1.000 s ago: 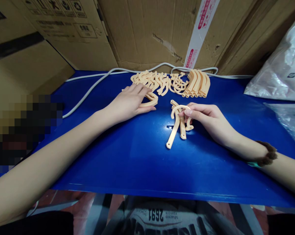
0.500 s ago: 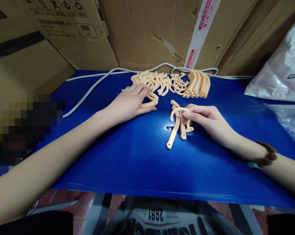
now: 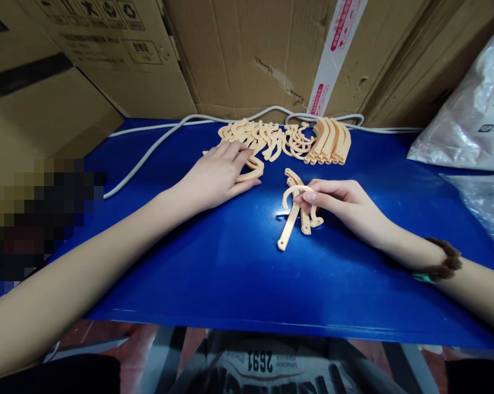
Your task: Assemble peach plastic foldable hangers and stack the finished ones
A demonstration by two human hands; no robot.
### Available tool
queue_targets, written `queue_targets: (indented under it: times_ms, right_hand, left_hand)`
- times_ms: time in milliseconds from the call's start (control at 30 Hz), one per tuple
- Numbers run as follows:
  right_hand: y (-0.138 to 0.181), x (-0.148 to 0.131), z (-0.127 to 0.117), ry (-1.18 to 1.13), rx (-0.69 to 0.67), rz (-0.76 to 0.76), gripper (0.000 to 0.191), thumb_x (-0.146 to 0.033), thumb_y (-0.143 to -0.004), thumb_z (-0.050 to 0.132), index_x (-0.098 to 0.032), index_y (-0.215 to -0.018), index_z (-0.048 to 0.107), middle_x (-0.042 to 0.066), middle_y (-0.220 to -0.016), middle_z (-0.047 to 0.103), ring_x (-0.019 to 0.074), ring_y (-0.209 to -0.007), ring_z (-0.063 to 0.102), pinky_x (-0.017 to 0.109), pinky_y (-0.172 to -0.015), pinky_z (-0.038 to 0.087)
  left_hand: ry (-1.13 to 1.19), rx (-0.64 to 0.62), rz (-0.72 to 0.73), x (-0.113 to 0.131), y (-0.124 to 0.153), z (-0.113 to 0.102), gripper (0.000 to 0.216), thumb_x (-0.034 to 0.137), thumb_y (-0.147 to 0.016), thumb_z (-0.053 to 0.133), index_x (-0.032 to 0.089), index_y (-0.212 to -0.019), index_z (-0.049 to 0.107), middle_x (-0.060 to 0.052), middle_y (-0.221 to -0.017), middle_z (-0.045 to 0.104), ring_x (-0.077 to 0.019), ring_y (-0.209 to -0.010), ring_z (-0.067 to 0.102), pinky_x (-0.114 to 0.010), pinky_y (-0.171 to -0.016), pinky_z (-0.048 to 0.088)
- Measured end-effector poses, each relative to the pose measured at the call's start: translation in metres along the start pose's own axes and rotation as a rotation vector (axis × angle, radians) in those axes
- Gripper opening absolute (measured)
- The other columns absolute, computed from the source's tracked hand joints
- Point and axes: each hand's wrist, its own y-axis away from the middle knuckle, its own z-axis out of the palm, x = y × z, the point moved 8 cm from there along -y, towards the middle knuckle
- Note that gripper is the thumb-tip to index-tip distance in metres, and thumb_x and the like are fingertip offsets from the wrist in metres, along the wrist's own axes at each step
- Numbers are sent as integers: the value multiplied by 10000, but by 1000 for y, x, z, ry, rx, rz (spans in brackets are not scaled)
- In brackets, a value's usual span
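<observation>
My right hand (image 3: 332,200) pinches a cream plastic hanger hook (image 3: 291,191) between thumb and fingers. The hook's curve points left, with its flat foot (image 3: 317,221) below. Right beneath it, loose hanger arms (image 3: 288,227), slim cream strips with holes at the ends, lie crossed on the blue table (image 3: 230,262). My left hand (image 3: 220,172) is closed over curved cream hanger arms (image 3: 253,171), thumb along their near side and fingers over the top. The fingertips and the left part of these pieces are hidden.
Behind my hands lie a row of curved cream pieces (image 3: 273,145), a small heap of hooks (image 3: 299,141) and stacked hanger arms (image 3: 331,139). A white cable (image 3: 164,131) runs along the back. Cardboard boxes (image 3: 247,54) stand behind, plastic bags (image 3: 468,120) at right.
My right hand and the hook have dipped very slightly toward the crossed hanger arms. My left hand stays where it was; the whole view has shifted a little.
</observation>
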Motion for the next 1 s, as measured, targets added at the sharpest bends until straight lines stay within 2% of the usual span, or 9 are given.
queue_targets:
  times_ms: [133,200,267,367,433,533,667,800,1000]
  right_hand:
    - [1,0,0,7,-6,0,314,-488,-895,621,-211,-902,769,28,-798,671,141,-725,570,280,-669,425]
    - [1,-2,-3,21,37,-36,282,-475,-879,646,-227,-860,778,34,-838,673,156,-777,579,295,-711,436]
    - [2,-2,-11,12,128,-60,236,-449,-867,667,-249,-842,789,28,-845,664,156,-781,567,299,-713,428]
    - [4,5,-21,-65,252,-33,200,-415,-872,663,-260,-857,789,-2,-697,591,127,-640,479,287,-603,362]
    - [4,8,-24,-118,283,-20,204,-409,-876,655,-247,-852,776,-18,-624,519,117,-586,418,286,-566,321]
    - [3,8,-23,-166,290,-22,219,-423,-878,649,-234,-850,756,-27,-607,474,114,-569,393,283,-562,315]
    - [2,9,-24,-181,314,-11,246,-450,-882,640,-238,-825,752,-20,-617,497,118,-572,419,289,-561,319]
    - [2,12,-26,-182,324,2,310,-479,-896,612,-238,-751,743,1,-642,541,131,-607,477,303,-581,328]
    - [5,14,-32,-173,407,25,450,-586,-884,578,-213,-684,731,-23,-486,365,111,-481,302,306,-501,207]
  left_hand:
    - [26,76,59,10,0,-12,647,523,-973,463,61,-1425,437,-212,-1425,470,-375,-1351,404,-519,-1114,355]
    - [88,156,115,22,3,-26,542,467,-1005,408,110,-1411,461,-164,-1447,472,-329,-1415,350,-513,-1173,282]
    - [198,202,173,39,9,-37,434,369,-1034,328,164,-1375,500,-112,-1432,509,-258,-1406,388,-471,-1190,281]
    - [346,107,281,70,19,-36,451,374,-1038,319,159,-1406,467,-110,-1479,489,-226,-1417,398,-420,-1191,316]
    - [333,43,306,83,24,-29,583,474,-1028,355,119,-1489,350,-147,-1564,376,-244,-1471,320,-423,-1213,282]
    - [272,-5,299,86,25,-16,687,540,-1013,364,86,-1521,281,-171,-1593,304,-252,-1490,282,-416,-1221,258]
    - [241,-51,325,82,24,-4,654,535,-1015,373,93,-1496,354,-160,-1572,356,-259,-1470,322,-405,-1211,274]
    - [267,-43,364,84,24,-5,597,501,-1028,355,101,-1468,413,-144,-1544,408,-260,-1432,377,-390,-1191,304]
    - [265,-43,414,93,27,-9,540,474,-1020,385,144,-1443,450,-159,-1500,451,-298,-1363,446,-437,-1131,367]
